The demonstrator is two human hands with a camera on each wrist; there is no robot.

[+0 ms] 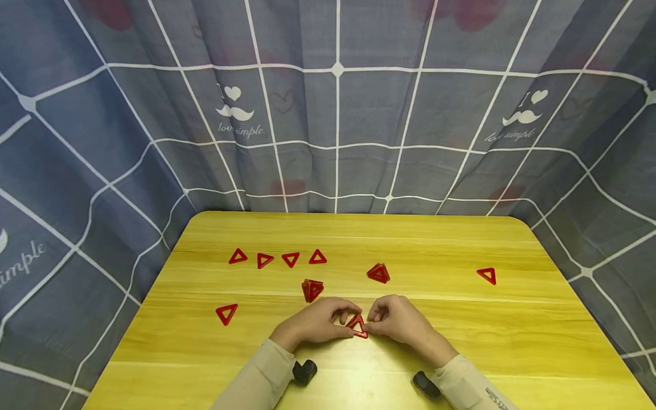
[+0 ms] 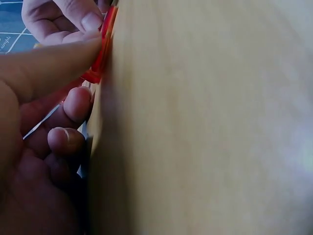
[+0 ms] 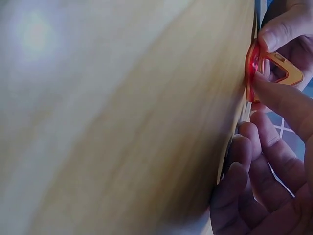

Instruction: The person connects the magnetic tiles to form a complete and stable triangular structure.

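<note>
OK, both grips narrow: left hand (image 1: 322,320) and right hand (image 1: 402,322) pinched the joined triangles (image 1: 361,334) between them, low over the table (image 1: 359,373), one piece tilted up. From there, near stack (image 1: 312,290) sat at 10 o'clock, far stack (image 1: 379,273) at 1, loose triangle (image 1: 234,311) at 9.

Triangles (image 1: 361,334) between hands (image 1: 320,320), stacks (image 1: 312,290) behind
</note>
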